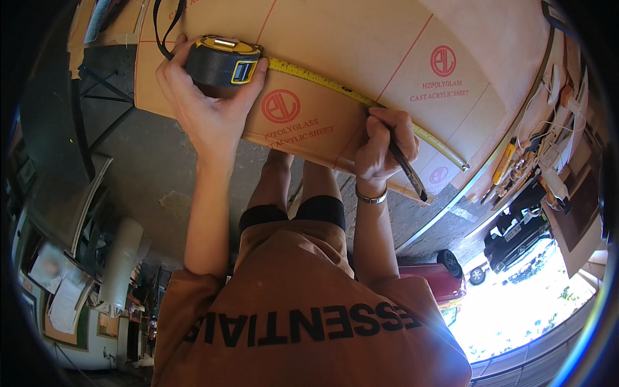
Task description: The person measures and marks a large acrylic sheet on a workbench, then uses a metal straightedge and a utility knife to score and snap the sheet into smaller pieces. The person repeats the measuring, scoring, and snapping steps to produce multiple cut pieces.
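Note:
My left hand [203, 122] grips a black and yellow tape measure [216, 68] at the upper left, a black strap hanging beside it. Its yellow blade [313, 79] stretches diagonally right across a brown paper-covered sheet [483, 106] with red printed logos and lines. My right hand [380, 148] is closed around a dark slim marking tool [407, 169], whose top end meets the blade near the middle while its other end points down toward the sheet's lower edge. The blade's metal end [464, 166] lies near the sheet's lower right.
Scattered hand tools [506, 161] and offcuts lie along the right. Dark metal legs [106, 87] and a rolled translucent material [122, 261] are at left, over a concrete floor [155, 200]. A red car [422, 274] and bright opening show at lower right.

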`<action>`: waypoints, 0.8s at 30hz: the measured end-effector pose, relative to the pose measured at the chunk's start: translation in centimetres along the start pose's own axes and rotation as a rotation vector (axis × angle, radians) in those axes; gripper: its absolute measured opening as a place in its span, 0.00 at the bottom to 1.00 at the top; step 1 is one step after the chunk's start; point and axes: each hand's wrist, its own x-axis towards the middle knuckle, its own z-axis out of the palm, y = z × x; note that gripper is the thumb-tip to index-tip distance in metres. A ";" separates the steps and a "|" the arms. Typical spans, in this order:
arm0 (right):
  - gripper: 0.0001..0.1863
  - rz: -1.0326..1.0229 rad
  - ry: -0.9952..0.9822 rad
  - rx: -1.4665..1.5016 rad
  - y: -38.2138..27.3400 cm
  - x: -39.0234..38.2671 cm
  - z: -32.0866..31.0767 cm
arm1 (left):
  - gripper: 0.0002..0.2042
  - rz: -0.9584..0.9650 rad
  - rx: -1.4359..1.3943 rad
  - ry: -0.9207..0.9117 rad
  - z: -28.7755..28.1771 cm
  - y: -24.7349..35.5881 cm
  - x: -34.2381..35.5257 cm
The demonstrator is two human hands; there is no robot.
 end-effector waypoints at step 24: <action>0.11 0.405 0.087 0.956 0.5 1.2 -6.7 | 0.39 -0.015 -0.118 -0.005 0.0 -0.5 0.3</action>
